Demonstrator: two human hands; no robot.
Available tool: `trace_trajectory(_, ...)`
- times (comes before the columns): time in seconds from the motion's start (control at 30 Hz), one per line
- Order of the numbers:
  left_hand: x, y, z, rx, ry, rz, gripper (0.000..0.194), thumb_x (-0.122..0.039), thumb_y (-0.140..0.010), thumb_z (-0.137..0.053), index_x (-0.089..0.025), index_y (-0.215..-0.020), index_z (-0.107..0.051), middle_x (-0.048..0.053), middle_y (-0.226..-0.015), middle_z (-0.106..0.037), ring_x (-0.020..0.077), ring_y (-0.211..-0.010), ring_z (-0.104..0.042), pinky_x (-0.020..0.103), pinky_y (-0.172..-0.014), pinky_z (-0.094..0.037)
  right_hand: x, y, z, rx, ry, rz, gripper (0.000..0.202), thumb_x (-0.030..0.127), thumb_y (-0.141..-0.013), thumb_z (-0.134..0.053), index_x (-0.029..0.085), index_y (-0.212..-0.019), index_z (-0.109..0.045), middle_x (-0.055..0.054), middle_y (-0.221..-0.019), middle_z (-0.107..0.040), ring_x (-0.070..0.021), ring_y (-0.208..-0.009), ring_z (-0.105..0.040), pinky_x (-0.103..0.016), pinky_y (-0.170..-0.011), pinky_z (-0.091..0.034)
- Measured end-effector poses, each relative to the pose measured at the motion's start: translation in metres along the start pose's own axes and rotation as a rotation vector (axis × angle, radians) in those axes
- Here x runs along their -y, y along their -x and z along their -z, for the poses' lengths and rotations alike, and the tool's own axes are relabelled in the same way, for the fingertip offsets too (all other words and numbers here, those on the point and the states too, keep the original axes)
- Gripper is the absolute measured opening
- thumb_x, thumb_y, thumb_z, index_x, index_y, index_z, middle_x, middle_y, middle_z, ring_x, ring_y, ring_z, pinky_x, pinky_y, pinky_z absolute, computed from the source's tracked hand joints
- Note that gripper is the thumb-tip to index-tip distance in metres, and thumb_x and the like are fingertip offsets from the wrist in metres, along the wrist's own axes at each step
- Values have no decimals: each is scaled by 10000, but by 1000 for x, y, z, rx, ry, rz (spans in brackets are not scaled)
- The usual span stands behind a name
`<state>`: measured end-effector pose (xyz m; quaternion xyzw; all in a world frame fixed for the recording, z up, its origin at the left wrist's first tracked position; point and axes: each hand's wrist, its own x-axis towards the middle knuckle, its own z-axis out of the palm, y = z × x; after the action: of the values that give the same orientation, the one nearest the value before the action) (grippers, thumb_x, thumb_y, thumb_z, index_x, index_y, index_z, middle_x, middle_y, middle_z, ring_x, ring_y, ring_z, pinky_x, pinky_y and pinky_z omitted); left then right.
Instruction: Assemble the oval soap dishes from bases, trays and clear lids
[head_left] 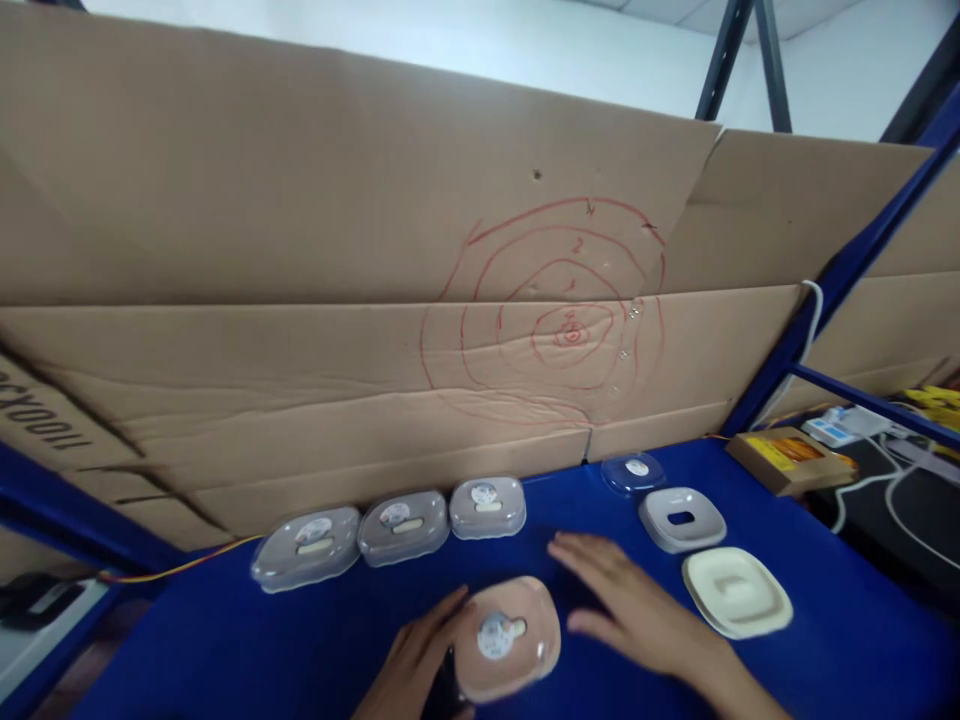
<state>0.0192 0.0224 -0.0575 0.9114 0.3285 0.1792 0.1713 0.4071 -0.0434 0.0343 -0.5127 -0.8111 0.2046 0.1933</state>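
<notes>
A pinkish container (pixel 517 655) with a clear lid and a round sticker lies at the front middle of the blue table. My left hand (pixel 420 645) grips its left side, fingers along the edge. To the right of that container, my right hand (pixel 630 605) hovers with its fingers spread and nothing in them. Three similar lidded containers stand in a row behind, one at the left (pixel 307 565), one in the middle (pixel 420 545) and one at the right (pixel 506 520).
At the right lie a clear lid (pixel 619 478), a white frame-like piece (pixel 660 535) and a cream tray (pixel 772 612). A cardboard box (pixel 780 482) sits at the back right corner. A cardboard wall (pixel 262 370) with red circles closes off the back, between blue posts.
</notes>
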Motion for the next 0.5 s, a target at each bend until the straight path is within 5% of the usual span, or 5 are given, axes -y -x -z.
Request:
trace_trajectory(0.17,-17,-6,11,-72,6,60,960,-134,-810,-753,-363,-1686,-435,104,-1675,-562,363,-1467,-623,534,-1196,-566,-47,79,39,-551,193,-297,537,516,-1114,-560,323,-1615,-556,-133,-1607,-630,-347,-1501,-595,-626,-1263,-479)
trace_trajectory(0.33,-27,-9,13,-95,3,52,907,-155,-831,-735,-338,-1672,-447,116,-1660,-559,356,-1459,-620,533,-1198,-564,-87,156,10,-646,236,-410,438,541,-1075,-608,328,-1448,-698,-102,-1557,-662,-369,-1436,-650,-613,-1180,-571)
trace_trajectory(0.5,-35,-15,16,-73,16,47,916,-138,-817,-723,-343,-1667,-452,105,-1624,-591,338,-1400,-648,509,-1158,-589,-59,158,-34,-657,185,-413,377,440,-1101,-583,343,-1450,-688,-97,-1557,-657,-354,-1461,-632,-618,-1205,-551)
